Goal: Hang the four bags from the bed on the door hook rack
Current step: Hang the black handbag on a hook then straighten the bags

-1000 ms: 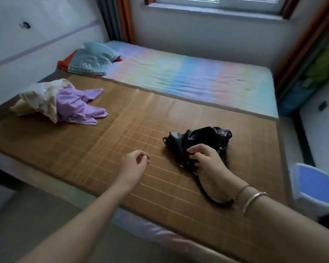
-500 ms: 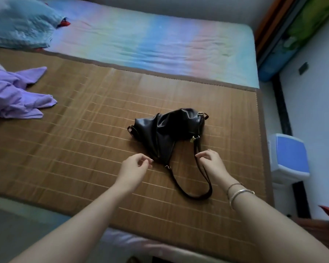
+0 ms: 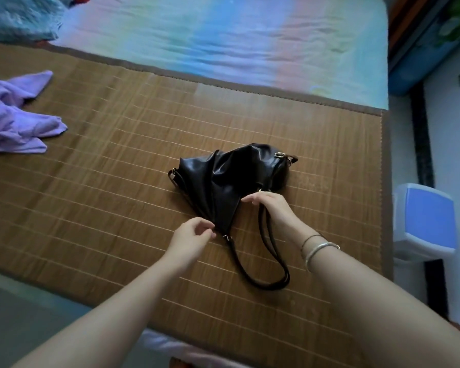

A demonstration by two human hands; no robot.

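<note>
A black leather bag (image 3: 231, 179) lies slumped on the brown bamboo mat (image 3: 117, 160) that covers the near part of the bed. Its long black strap (image 3: 263, 274) loops toward me across the mat. My right hand (image 3: 271, 208) rests on the strap's upper end, just below the metal ring on the bag, with fingers closed around the strap. My left hand (image 3: 191, 240) hovers at the bag's lower corner, where the strap's other end clips on; its fingers are loosely curled and hold nothing. No other bag and no door hook rack is in view.
A crumpled purple cloth (image 3: 14, 120) lies on the mat at the left. A blue pillow (image 3: 19, 17) sits at the top left on the pastel striped sheet (image 3: 223, 41). A blue and white stool (image 3: 425, 221) stands beside the bed on the right.
My right hand moved from the bag's body to the strap, then up to the strap's top end. My left hand moved right to the bag's lower corner. The view tilted down and closer.
</note>
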